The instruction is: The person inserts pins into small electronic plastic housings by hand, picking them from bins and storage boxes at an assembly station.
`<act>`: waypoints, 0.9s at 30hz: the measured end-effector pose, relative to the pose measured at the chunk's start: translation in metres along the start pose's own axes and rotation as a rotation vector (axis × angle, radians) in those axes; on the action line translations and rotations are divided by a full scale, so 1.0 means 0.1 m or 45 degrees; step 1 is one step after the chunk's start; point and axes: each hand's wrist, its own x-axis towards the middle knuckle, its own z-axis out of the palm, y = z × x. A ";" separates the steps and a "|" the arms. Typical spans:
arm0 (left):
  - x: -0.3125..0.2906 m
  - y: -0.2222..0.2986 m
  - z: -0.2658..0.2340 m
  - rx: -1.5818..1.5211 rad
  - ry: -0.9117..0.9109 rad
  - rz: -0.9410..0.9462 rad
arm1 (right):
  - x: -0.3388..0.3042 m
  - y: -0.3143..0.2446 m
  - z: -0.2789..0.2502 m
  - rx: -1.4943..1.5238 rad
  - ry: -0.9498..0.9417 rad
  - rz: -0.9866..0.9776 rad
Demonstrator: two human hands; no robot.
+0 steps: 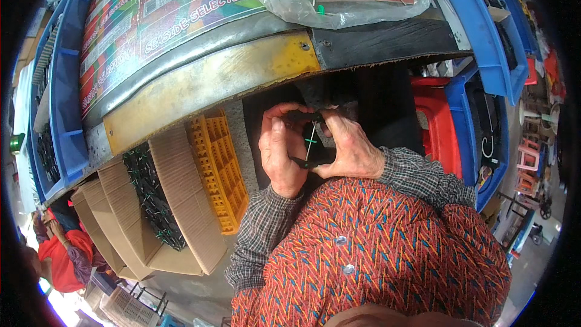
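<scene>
I see both sets of fingers closed: left hand point(281, 148) and right hand point(348, 145) pinch a black part point(302, 160) between them, with a thin green-collared pin point(310, 141) held upright. Risk: pin slipping, dropping below the bench point(200, 85) edge above.

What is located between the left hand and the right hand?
In the head view, a thin pale pin with a green collar stands upright between the left hand and the right hand, which hold black pieces at its ends.
</scene>
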 end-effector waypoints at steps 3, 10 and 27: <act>0.00 -0.01 -0.01 0.016 0.008 0.003 | -0.01 0.01 0.01 0.008 0.002 0.002; -0.01 -0.02 0.02 0.035 0.015 0.047 | -0.04 0.06 0.01 0.018 -0.072 0.054; -0.01 -0.01 0.02 0.073 0.024 0.050 | -0.02 -0.01 0.00 0.078 -0.025 0.028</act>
